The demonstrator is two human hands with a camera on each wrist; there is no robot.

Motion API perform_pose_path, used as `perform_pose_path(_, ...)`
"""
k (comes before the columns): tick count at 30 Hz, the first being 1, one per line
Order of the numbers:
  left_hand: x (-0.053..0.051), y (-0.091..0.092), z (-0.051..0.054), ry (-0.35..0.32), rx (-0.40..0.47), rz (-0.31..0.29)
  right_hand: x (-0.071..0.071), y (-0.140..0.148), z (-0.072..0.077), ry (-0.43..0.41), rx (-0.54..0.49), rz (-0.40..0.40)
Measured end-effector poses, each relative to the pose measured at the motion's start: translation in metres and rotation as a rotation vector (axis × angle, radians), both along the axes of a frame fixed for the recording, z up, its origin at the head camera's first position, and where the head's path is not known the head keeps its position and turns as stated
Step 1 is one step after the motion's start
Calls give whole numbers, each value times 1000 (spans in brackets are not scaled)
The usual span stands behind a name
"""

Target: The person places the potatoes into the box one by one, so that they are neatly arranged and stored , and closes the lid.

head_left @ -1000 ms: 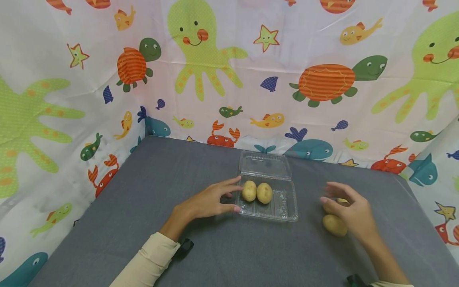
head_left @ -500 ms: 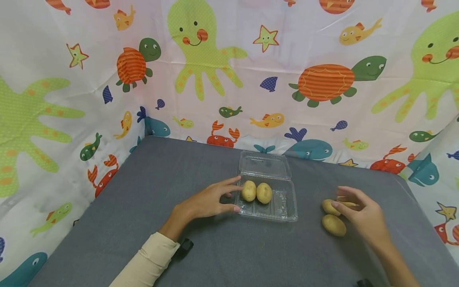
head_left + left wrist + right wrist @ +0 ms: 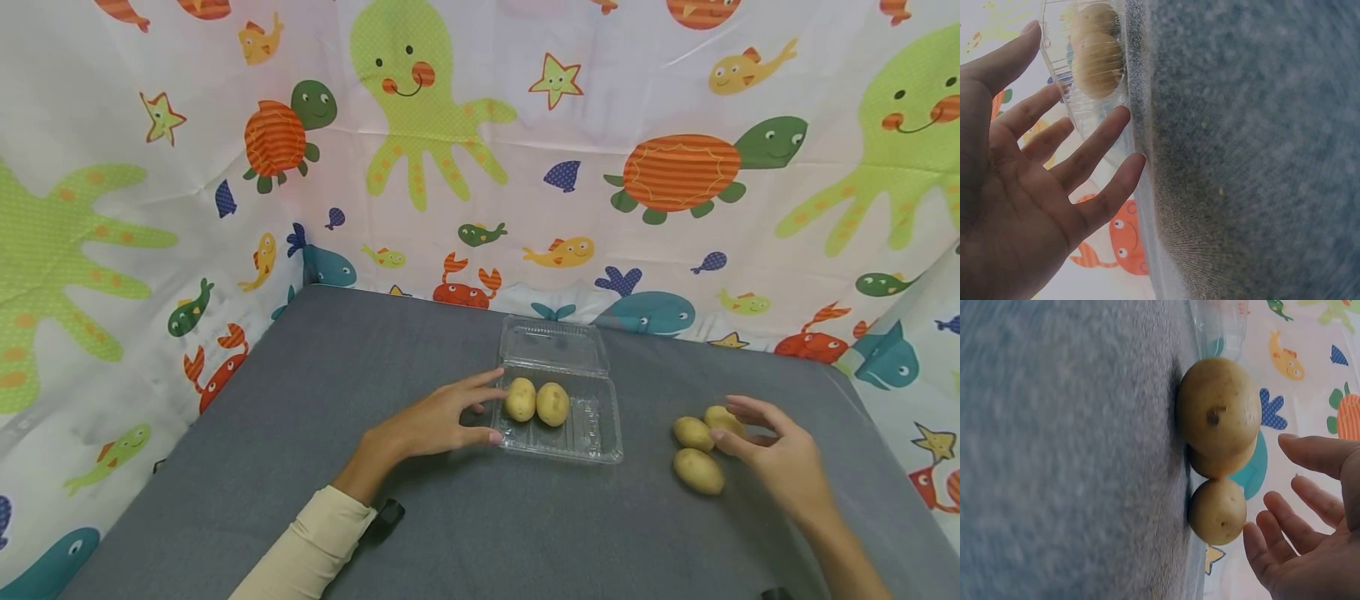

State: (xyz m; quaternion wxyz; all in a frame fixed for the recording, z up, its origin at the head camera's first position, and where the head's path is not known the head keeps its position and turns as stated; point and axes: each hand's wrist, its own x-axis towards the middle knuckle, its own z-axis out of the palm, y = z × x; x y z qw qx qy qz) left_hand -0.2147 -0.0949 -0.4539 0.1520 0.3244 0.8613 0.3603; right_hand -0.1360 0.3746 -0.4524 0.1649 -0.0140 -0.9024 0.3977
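A clear plastic clamshell box point(image 3: 592, 450) lies with its lid folded back on the table. Two potatoes, a left one point(image 3: 521, 399) and a right one point(image 3: 553, 404), sit side by side in its left half. My left hand point(image 3: 438, 417) is at the box's left side, fingers spread, thumb near the front corner. On the right, three potatoes lie close together: a front one point(image 3: 698, 472), a middle one point(image 3: 693, 434) and a back one point(image 3: 724, 419). My right hand point(image 3: 780, 454) is beside the back potato with fingers apart, holding nothing; the right wrist view shows its palm point(image 3: 1329, 562) bare.
Grey cloth covers the table point(image 3: 337, 358). A white curtain point(image 3: 480, 125) printed with sea animals hangs behind and along the sides. The box's lid point(image 3: 553, 343) lies toward the back, close to the curtain.
My right hand has moved right, away from the front and middle potatoes, uncovering the three potatoes. My left hand and the box have stayed in place.
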Motion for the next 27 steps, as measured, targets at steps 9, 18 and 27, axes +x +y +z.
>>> perform_pose_path(9, 0, 1, -1, -6, 7, 3, -2, 10, -3, -128, 55, -17)
perform_pose_path(18, 0, 1, -1, 1, -12, 11, -4, 10, -3, -269, 111, 13)
perform_pose_path(27, 2, 0, 2, -9, -10, 8, -8, 15, -5, -293, 130, 60)
